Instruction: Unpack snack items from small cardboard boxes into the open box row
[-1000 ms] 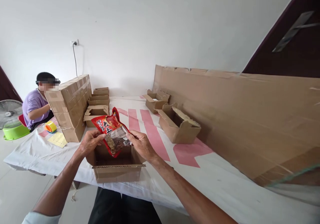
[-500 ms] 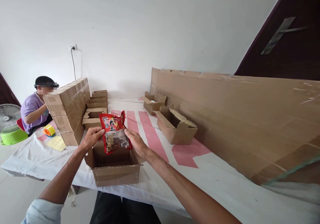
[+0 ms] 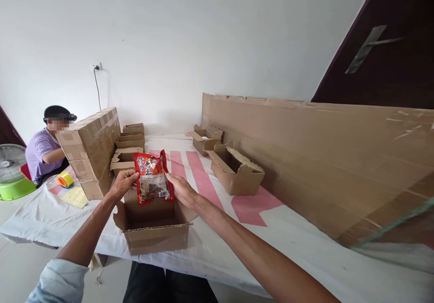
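Above an open cardboard box (image 3: 154, 230) at the near edge of the bench (image 3: 298, 244), held upright between both hands: a red snack packet (image 3: 152, 178) with bold characters across the top, a clear window and a white label below. Left hand (image 3: 122, 182) curled on the packet's left edge, thumb up near the top corner, fingers closed behind. Right hand (image 3: 180, 189) pinching the right edge lower down, thumb forward, fingers partly closed against the back. Packet clear of the box, hanging just over its back wall, face turned toward the camera. Box flaps spread outward, corrugated front rim toward the body, inside mostly hidden behind packet and hands. Covering the bench, a white cloth with broad pink stripes (image 3: 203, 181) running away from the viewer. Farther along on the right, a second open box (image 3: 235, 172) with its lid tilted back, and beyond it a third small open box (image 3: 204, 139) near the wall. Along the right side, standing on edge and reaching well past both, a long cardboard sheet (image 3: 322, 158). On the left, a tall stack of taped cartons (image 3: 90, 149), with a row of flat folded boxes (image 3: 130, 142) just beside it. At the far left corner, a seated person in a purple shirt (image 3: 42, 151), near an orange tape roll (image 3: 64, 179) and a yellow paper (image 3: 75, 197). Off the bench on the floor side, a green basin (image 3: 15, 188) and a white fan (image 3: 8, 158).
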